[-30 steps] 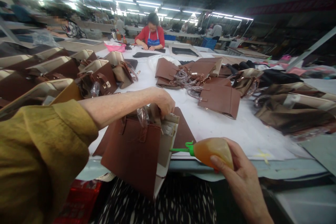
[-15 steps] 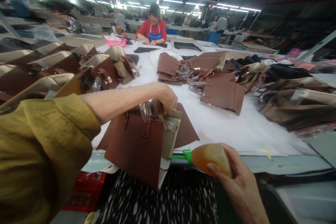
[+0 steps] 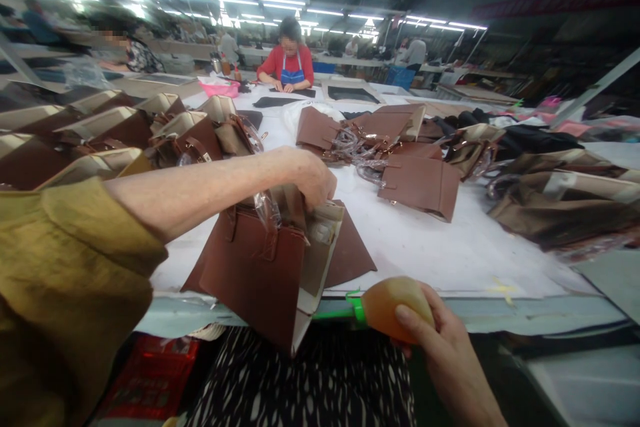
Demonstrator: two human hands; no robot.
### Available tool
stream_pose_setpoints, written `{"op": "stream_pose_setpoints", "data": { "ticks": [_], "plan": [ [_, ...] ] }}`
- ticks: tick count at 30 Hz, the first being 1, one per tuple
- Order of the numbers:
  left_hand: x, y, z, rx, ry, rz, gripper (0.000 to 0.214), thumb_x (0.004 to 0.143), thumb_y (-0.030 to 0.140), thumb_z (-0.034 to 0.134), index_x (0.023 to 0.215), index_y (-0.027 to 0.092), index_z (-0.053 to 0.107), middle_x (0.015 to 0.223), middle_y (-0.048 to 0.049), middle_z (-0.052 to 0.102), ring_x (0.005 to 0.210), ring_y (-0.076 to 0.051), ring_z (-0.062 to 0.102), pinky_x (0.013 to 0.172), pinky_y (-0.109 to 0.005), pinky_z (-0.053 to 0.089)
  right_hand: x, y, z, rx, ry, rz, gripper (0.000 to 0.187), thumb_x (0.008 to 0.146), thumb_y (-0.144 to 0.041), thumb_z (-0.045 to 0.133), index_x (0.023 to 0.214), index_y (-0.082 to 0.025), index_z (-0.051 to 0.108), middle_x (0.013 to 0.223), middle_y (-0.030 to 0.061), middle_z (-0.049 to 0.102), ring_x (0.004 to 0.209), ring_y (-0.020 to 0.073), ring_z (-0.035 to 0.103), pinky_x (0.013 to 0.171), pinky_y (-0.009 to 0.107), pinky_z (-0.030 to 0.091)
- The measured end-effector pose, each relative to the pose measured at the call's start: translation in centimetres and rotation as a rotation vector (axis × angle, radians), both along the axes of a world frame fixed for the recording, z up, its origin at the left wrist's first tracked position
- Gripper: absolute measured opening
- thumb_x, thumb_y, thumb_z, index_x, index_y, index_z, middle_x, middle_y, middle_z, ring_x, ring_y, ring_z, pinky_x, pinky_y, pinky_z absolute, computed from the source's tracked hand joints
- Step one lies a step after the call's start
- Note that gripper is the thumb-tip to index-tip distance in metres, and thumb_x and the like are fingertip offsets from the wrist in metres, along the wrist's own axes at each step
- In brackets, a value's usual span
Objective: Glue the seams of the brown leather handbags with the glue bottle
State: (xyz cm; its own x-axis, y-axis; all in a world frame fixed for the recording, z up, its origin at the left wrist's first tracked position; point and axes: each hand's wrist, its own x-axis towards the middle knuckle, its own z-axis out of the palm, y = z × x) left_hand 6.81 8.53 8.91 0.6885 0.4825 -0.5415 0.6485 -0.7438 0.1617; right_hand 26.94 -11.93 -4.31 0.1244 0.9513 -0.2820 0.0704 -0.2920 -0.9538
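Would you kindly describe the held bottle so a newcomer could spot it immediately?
By the near edge of the white table, look for the right hand. It holds the bottle, rounded and amber, set apart from the brown bags by its green nozzle.

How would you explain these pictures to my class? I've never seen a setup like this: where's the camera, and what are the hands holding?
There is no machine here: a person works with two bare hands. Every picture comes from one camera worn on that person's head, looking forward and down, so the arms reach in from below.

The left hand is at the upper edge of a tilted brown bag; its exact grip is hidden. The right hand holds a bottle of amber contents, its green nozzle pointing towards the bag's lower side.

More brown bags lie on the white-covered table. Across it, a co-worker in red bends over dark material.
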Motion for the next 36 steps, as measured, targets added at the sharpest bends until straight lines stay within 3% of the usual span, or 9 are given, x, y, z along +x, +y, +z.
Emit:
{"op": "stream_pose_setpoints", "data": {
  "ticks": [4,7,10,16,25,36],
  "plan": [
    [-0.4,-0.5,3.0,0.199,0.128,0.003,0.022,0.060,0.011,0.062,0.080,0.012,0.071,0.065,-0.0045,0.065,0.058,-0.015,0.050,0.057,-0.027,0.038,-0.2,1.5,-0.6,0.079,0.195,-0.136,0.034,0.076,-0.044,0.065,0.100,-0.020,0.058,0.076,0.0002,0.061,0.056,0.0148,0.053,0.045,0.024,0.041],
    [-0.8,-1.2,3.7,0.358,0.142,0.044,0.022,0.059,0.012,0.064,0.080,0.010,0.070,0.072,-0.0078,0.067,0.062,-0.016,0.053,0.058,-0.026,0.038,-0.5,3.0,-1.1,0.107,0.253,-0.224,0.035,0.074,-0.044,0.067,0.096,-0.018,0.059,0.076,0.0011,0.062,0.055,0.0149,0.055,0.045,0.024,0.041],
    [-1.3,-2.2,3.0,0.454,0.154,0.062,0.021,0.060,0.013,0.064,0.080,0.009,0.069,0.077,-0.0119,0.068,0.066,-0.020,0.057,0.058,-0.028,0.040,-0.7,4.2,-1.9,0.120,0.222,-0.263,0.040,0.072,-0.046,0.068,0.097,-0.017,0.057,0.076,0.0018,0.063,0.054,0.0172,0.057,0.045,0.027,0.043],
    [-1.7,-4.5,0.9,0.444,0.199,0.111,0.019,0.066,0.013,0.059,0.083,0.007,0.067,0.082,-0.0174,0.069,0.073,-0.027,0.064,0.059,-0.032,0.045,-0.3,5.0,-2.9,0.154,0.090,-0.262,0.045,0.070,-0.049,0.068,0.098,-0.016,0.055,0.075,0.0010,0.063,0.054,0.0188,0.059,0.050,0.031,0.048],
    [-2.3,-7.7,-3.5,0.598,-0.035,0.163,0.013,0.073,0.020,0.058,0.084,0.014,0.061,0.084,-0.0114,0.068,0.080,-0.027,0.063,0.063,-0.032,0.045,0.4,5.4,-3.5,0.170,-0.074,-0.208,0.048,0.071,-0.049,0.068,0.103,-0.017,0.053,0.079,0.0014,0.062,0.058,0.0203,0.059,0.050,0.032,0.050],
    [-3.2,-10.3,-3.6,0.590,-0.042,0.161,0.011,0.077,0.019,0.053,0.087,0.016,0.055,0.089,-0.0087,0.064,0.084,-0.024,0.058,0.062,-0.031,0.044,-0.3,7.4,-5.4,0.214,-0.149,-0.144,0.051,0.071,-0.047,0.067,0.110,-0.019,0.050,0.090,0.0032,0.060,0.067,0.0219,0.058,0.054,0.034,0.051]
  ]
}}
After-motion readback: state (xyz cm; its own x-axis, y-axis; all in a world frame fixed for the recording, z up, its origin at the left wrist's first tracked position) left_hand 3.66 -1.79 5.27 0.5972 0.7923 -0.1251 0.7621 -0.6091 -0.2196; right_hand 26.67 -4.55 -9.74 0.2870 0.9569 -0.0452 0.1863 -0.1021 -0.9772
